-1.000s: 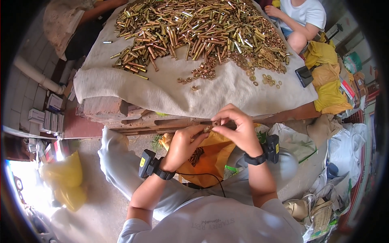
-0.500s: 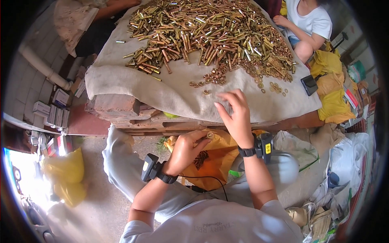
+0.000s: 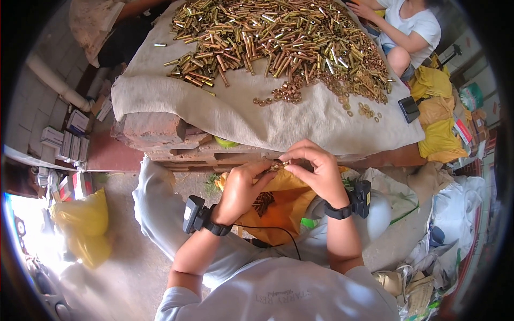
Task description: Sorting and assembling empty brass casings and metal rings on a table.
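Head view: open orange bag [image 3: 292, 213], dark pieces [image 3: 262, 204] inside, below hands [image 3: 241, 188] [image 3: 321, 174] narrow around small brass-coloured hardware [image 3: 276, 166].

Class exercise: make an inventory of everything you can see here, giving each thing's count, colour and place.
Metal tubes: very many, brass to copper, heaped on cloth
Nuts: many, coppery, heap's near edge
Washers: many, gold, heap's near right
Cloth: one, off-white, under the heap
Phone: one, dark, cloth's right edge
Bricks: several, reddish, below cloth
Orange bag: one, orange, between knees
Yellow bags: several, yellow, left floor and right side
Boxes: several, mostly white, left
Pipe: one, white, left
Sacks: several, whitish, right
Other people: two, far corners
Wrist devices: two, black, one per wrist
Small metal parts: count unclear, gold-brown, at the fingertips
Left hand: one, bare, centre
Right hand: one, bare, centre-right
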`<state>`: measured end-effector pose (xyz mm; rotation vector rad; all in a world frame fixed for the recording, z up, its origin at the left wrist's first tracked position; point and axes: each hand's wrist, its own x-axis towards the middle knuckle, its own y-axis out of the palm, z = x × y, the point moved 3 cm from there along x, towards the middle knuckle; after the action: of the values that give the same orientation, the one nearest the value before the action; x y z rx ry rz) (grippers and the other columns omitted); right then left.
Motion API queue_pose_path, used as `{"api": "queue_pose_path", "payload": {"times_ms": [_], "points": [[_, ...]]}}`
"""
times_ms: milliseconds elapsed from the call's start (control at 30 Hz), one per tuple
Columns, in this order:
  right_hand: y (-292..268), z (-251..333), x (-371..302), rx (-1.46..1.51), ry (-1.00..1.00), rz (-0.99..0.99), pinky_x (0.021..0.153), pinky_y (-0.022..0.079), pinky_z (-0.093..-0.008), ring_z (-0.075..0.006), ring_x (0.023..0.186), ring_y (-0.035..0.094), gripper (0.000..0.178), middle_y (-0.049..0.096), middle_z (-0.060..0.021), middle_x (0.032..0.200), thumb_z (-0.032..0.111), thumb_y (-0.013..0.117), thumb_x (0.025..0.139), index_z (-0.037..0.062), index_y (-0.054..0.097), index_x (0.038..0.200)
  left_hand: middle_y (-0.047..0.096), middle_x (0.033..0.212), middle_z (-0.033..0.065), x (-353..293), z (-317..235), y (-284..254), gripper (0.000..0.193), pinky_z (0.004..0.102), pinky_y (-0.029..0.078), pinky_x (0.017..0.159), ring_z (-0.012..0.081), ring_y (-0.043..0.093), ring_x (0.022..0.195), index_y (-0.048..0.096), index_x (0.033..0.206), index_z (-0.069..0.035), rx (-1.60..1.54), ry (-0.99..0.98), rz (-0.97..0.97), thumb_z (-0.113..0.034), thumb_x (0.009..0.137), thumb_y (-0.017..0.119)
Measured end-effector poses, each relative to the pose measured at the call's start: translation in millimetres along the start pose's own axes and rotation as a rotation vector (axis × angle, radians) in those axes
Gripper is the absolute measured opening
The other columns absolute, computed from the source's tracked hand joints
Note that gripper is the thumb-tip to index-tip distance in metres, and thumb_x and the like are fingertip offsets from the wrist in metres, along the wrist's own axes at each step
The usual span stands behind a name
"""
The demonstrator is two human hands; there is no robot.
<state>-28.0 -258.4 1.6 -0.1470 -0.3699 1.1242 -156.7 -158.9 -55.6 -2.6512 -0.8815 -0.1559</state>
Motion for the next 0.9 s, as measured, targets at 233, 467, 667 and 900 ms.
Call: {"api": "queue_pose_path", "payload": {"times_ms": [233, 467, 667, 900], "points": [[8, 4, -12, -0.227, -0.149, 0.012, 0.071, 0.047, -0.0275, -0.02, 0.08, 0.059, 0.018, 0.059, -0.0088, 0.088, -0.006, 0.064, 0.073, -0.0003, 0.063, 0.09, 0.062, 0.086, 0.0127, -3, -12, -5, 0.018, 0.0365, 0.048, 0.065, 0.0319, 0.06, 0.077, 0.062, 0.096, -0.003, 0.217, 0.179, 0.001, -0.01, 0.079, 0.062], [12, -1, -17, -0.346, -0.19, -0.051, 0.067, 0.047, -0.0282, -0.0205, 0.076, 0.059, 0.016, 0.059, -0.0085, 0.084, -0.005, 0.068, 0.07, -0.0013, 0.061, 0.085, 0.062, 0.087, 0.0111, -7, -11, -7, 0.017, 0.0362, 0.049, 0.063, 0.0297, 0.061, 0.077, 0.061, 0.097, -0.005, 0.395, 0.263, 0.011, -0.009, 0.08, 0.059], [16, -3, -18, -0.59, -0.251, -0.055, 0.062, 0.044, -0.0329, -0.0242, 0.069, 0.054, 0.017, 0.053, -0.008, 0.076, 0.003, 0.069, 0.071, 0.0012, 0.055, 0.08, 0.062, 0.092, 0.0111, -8, -7, -4, 0.025, 0.0347, 0.051, 0.065, 0.0281, 0.062, 0.079, 0.058, 0.099, -0.002, 0.503, 0.329, 0.018, -0.006, 0.074, 0.058], [14, -11, -20, -0.665, -0.285, -0.075, 0.061, 0.041, -0.0362, -0.0273, 0.069, 0.051, 0.017, 0.051, -0.009, 0.074, 0.009, 0.067, 0.074, 0.0027, 0.052, 0.078, 0.061, 0.097, 0.0118, -6, -8, 0, 0.031, 0.0341, 0.052, 0.065, 0.0278, 0.062, 0.082, 0.057, 0.1, -0.001, 0.568, 0.391, 0.065, -0.004, 0.069, 0.056]]}}
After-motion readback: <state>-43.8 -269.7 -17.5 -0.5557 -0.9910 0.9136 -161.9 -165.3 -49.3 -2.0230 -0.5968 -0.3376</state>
